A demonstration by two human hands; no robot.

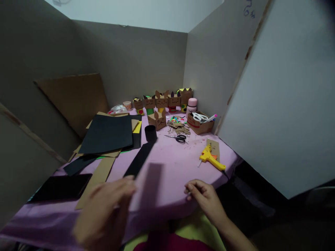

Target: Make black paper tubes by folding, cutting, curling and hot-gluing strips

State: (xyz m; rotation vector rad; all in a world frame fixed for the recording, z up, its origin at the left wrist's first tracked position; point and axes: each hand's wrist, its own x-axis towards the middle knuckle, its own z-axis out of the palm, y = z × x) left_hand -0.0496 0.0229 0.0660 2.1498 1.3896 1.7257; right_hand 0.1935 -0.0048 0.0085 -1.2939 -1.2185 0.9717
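My left hand [106, 209], blurred, is closed on the near end of a black paper strip [140, 159] at the front left of the table. The strip slants up and away toward a black paper ring [150, 133]. My right hand [200, 195] is near the front edge with its thumb and fingertips pinched; whatever lies between them is too small to name. A yellow glue gun [211, 158] rests on a piece of cardboard beyond my right hand. Black scissors [180, 138] lie behind the middle of the table.
Black sheets [108, 134] and cardboard are stacked at left, near a dark tablet [61, 187]. Cardboard animal faces [161, 101] stand at the back beside a pink bottle [192, 106]. A cardboard box [200, 126] holds white scissors. Cardboard scraps [179, 128] lie nearby.
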